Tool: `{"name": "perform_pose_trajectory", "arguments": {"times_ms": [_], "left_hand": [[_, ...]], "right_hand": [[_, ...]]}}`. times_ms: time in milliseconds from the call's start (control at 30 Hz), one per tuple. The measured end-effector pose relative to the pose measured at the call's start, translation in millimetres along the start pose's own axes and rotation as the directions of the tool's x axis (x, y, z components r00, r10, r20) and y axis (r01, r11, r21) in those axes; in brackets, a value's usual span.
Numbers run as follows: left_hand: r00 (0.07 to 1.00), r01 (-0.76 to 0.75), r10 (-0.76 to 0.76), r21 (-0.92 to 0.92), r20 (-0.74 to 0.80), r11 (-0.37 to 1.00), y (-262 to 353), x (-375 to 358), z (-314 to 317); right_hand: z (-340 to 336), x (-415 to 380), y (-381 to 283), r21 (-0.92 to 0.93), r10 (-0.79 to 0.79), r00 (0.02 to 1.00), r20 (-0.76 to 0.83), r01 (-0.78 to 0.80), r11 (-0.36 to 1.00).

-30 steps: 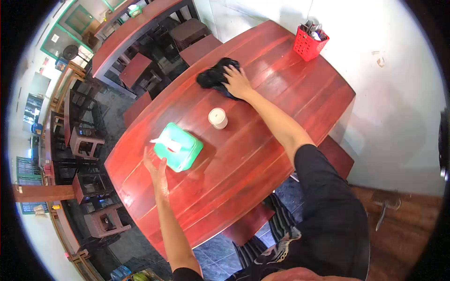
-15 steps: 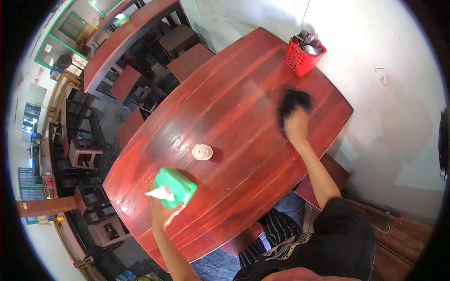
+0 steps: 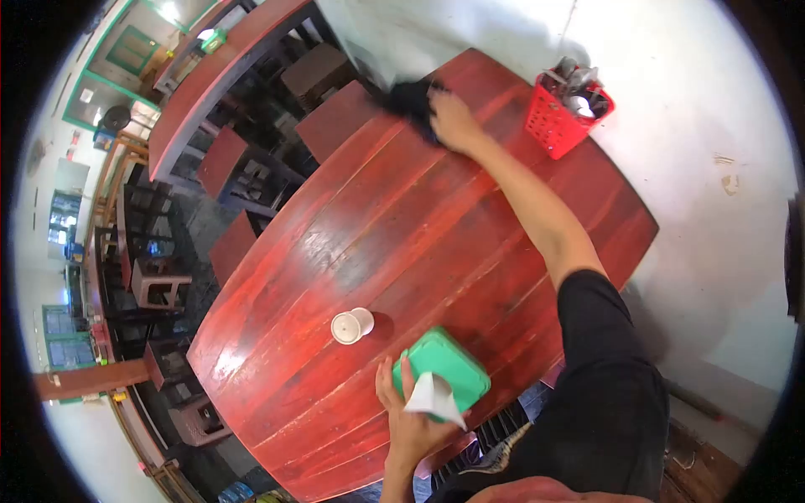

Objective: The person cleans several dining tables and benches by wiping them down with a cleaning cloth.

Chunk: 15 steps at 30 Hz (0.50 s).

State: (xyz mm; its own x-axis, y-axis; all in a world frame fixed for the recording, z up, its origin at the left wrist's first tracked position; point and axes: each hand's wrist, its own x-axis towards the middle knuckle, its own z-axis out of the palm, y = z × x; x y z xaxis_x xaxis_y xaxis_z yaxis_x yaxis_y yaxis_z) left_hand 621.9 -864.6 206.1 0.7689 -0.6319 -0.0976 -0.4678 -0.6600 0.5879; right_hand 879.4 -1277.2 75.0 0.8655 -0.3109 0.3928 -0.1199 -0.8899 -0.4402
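Note:
A dark cloth [image 3: 412, 105] lies at the far edge of the red wooden table [image 3: 335, 226], partly over the edge, with my right hand [image 3: 454, 122] closed on it. Near the table's front edge my left hand [image 3: 411, 423] grips the green tissue box [image 3: 457, 373], its fingers along the left side. A white tissue [image 3: 436, 401] sticks out of the box. The white cup [image 3: 351, 325] stands upright on the table, left of the box.
A red basket [image 3: 560, 117] of cutlery stands by the white wall [image 3: 688, 101] at the right. Stools [image 3: 159, 283] and another long table [image 3: 218, 71] are at the left.
My right hand has carried the cloth from near the basket to the table's far left edge. My left hand and the tissue box have shifted right and nearer my body.

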Motion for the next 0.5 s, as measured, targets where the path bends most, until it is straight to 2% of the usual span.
{"name": "perform_pose_trajectory", "arguments": {"times_ms": [33,100,167,233,300,400,500], "left_hand": [[1.000,-0.017,0.017,0.001,0.019,1.000,9.3,18.3,-0.5],[0.994,-0.102,0.098,0.081,0.048,0.991,17.1,52.5,8.2],[0.984,-0.174,0.172,-0.063,-0.035,0.983,24.5,88.2,23.5],[0.951,-0.294,0.290,-0.029,-0.111,0.955,34.3,130.5,44.2],[0.916,-0.366,0.358,-0.011,-0.182,0.931,48.2,174.3,67.0],[0.897,-0.393,0.385,0.007,-0.219,0.920,85.5,221.1,96.6],[0.877,-0.435,0.417,-0.027,-0.240,0.900,132.6,241.4,126.5]], "right_hand": [[-0.3,-37.0,-4.1,0.058,-0.111,0.991,-0.071,0.116,0.992],[-55.4,-129.6,-19.8,-0.028,-0.140,0.986,-0.093,0.138,0.990],[-110.4,-207.4,0.7,-0.048,0.143,0.990,0.002,-0.143,0.989],[-150.9,-260.0,45.1,-0.173,0.363,0.920,-0.145,-0.385,0.907],[-173.7,-283.6,89.6,-0.239,0.492,0.813,-0.312,-0.568,0.787],[-178.4,-301.9,100.3,-0.368,0.535,0.759,-0.370,-0.649,0.666],[-187.3,-347.2,51.2,-0.269,0.618,0.708,-0.340,-0.703,0.658]]}}
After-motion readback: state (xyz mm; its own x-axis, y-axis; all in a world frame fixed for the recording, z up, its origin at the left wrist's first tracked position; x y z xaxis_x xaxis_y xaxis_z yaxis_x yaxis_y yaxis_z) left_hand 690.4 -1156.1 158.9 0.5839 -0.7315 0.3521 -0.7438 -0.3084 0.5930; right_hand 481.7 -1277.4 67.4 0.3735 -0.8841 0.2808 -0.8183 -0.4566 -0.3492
